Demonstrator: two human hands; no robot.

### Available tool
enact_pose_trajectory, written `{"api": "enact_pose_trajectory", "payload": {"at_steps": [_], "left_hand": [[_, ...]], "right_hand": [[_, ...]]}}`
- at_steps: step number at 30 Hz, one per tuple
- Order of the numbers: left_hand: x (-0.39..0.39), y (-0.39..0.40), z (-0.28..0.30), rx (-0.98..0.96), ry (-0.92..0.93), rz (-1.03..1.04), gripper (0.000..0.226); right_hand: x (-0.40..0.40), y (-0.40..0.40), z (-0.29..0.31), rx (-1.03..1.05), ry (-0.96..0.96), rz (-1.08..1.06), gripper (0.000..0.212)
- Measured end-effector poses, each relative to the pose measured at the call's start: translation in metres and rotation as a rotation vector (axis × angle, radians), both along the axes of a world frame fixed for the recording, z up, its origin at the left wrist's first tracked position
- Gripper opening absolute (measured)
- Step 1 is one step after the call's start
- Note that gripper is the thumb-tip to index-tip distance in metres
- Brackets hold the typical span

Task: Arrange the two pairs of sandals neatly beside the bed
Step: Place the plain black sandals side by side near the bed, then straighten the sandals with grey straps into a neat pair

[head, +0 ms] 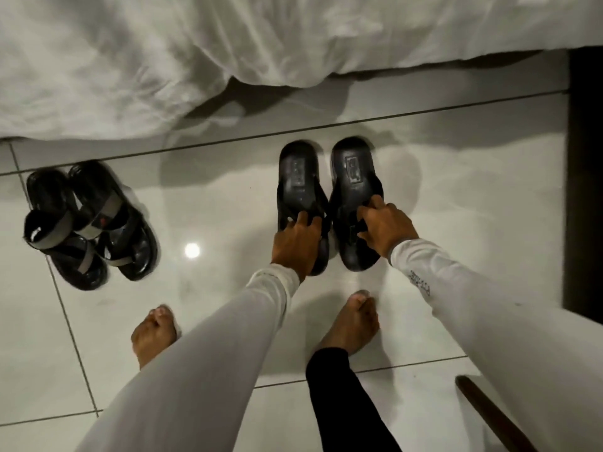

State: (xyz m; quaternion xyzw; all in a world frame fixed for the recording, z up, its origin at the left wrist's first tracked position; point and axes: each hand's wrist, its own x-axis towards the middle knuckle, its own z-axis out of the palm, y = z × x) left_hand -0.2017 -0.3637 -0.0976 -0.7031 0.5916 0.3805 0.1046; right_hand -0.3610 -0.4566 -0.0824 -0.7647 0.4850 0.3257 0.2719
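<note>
Two black slide sandals lie side by side on the white tiled floor, heels toward the bed. My left hand grips the strap of the left slide. The fingers of my right hand hold the strap of the right slide. The second pair, black sandals with grey straps, sits at the left near the bed edge, its two shoes pressed close together and partly overlapping, slightly angled.
The white bed sheet hangs over the floor at the top. A dark upright panel stands at the right. My bare feet stand just behind the slides. A dark wooden piece crosses the lower right.
</note>
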Motion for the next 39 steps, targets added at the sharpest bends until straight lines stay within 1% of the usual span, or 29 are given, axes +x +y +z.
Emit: {"api": "enact_pose_trajectory", "payload": {"at_steps": [3,7,12,18,20,22,24,25,29,32,35,39], "left_hand": [[-0.017,-0.018,-0.005,-0.031,-0.007,-0.019,0.038],[-0.038,-0.032,-0.009,-0.025,0.014,-0.016,0.037],[-0.056,-0.04,-0.011,-0.032,0.022,-0.049,0.037],[-0.059,-0.041,-0.01,-0.014,0.042,-0.081,0.039],[-0.056,-0.036,-0.007,-0.047,0.058,-0.079,0.042],[-0.046,-0.025,-0.002,-0.098,0.049,-0.075,0.05],[-0.026,-0.008,0.005,-0.137,0.018,-0.095,0.058],[-0.015,0.002,0.007,-0.153,0.0,-0.115,0.061],[0.056,0.052,0.02,-0.108,-0.075,-0.129,0.072],[0.118,0.091,0.03,-0.055,-0.128,-0.081,0.075],[0.184,0.126,0.042,-0.018,-0.191,-0.034,0.075],[0.286,0.161,0.051,-0.023,-0.282,0.091,0.071]], "right_hand": [[-0.015,-0.015,-0.008,-0.027,0.012,-0.021,0.033],[-0.034,-0.03,-0.015,-0.027,0.021,-0.028,0.027],[-0.05,-0.04,-0.019,-0.039,0.014,-0.029,0.027],[-0.054,-0.04,-0.015,-0.051,0.004,-0.058,0.026],[-0.053,-0.036,-0.011,-0.062,-0.012,-0.082,0.034],[-0.049,-0.028,-0.005,-0.077,-0.006,-0.086,0.051],[-0.042,-0.015,0.003,-0.108,0.021,-0.067,0.067],[-0.038,-0.008,0.007,-0.128,0.033,-0.057,0.072],[0.001,0.026,0.025,-0.211,0.063,0.0,0.081],[0.052,0.048,0.032,-0.249,0.048,0.052,0.083],[0.118,0.069,0.035,-0.243,0.015,0.098,0.082],[0.234,0.105,0.03,-0.204,-0.08,0.154,0.077]]}}
